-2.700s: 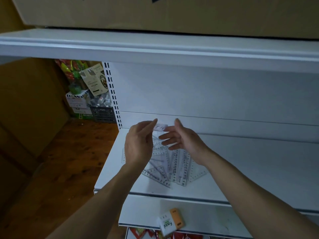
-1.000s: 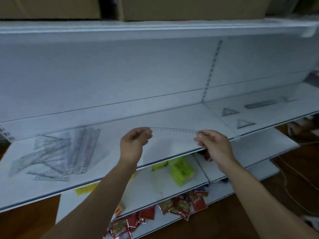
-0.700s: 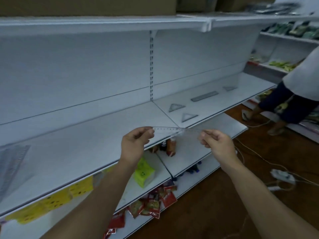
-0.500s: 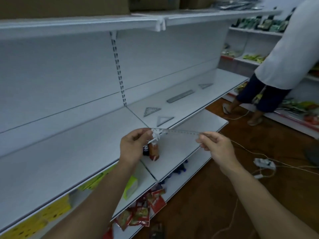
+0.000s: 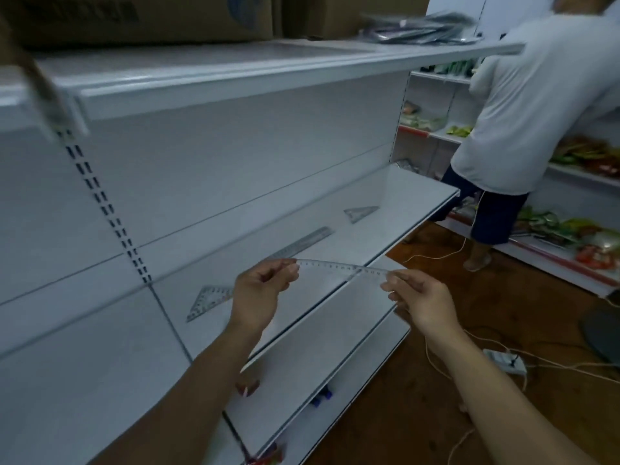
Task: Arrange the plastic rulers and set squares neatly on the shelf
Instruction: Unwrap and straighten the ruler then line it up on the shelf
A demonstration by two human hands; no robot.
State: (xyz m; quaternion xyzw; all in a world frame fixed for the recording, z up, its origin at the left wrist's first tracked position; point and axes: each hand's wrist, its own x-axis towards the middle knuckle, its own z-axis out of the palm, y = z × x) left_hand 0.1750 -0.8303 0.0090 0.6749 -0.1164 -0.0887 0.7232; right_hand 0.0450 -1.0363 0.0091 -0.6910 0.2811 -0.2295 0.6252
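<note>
I hold a clear plastic ruler (image 5: 342,266) level in front of the white shelf (image 5: 402,209). My left hand (image 5: 260,293) pinches its left end and my right hand (image 5: 421,298) pinches its right end. On the shelf behind it lie a clear set square (image 5: 209,300) at the left, a long ruler (image 5: 302,245) in the middle and another set square (image 5: 360,213) farther right. The pile of rulers seen earlier is out of view.
A person in a white shirt (image 5: 523,122) stands at the right by stocked shelves. Cables and a power strip (image 5: 505,360) lie on the wooden floor. Cardboard boxes (image 5: 141,15) sit on the top shelf. Lower shelves (image 5: 322,357) jut out below my hands.
I picked a ruler from the pile and carried it rightward along the shelf with both hands. The pile has left the view, and the laid-out set squares and ruler have come closer.
</note>
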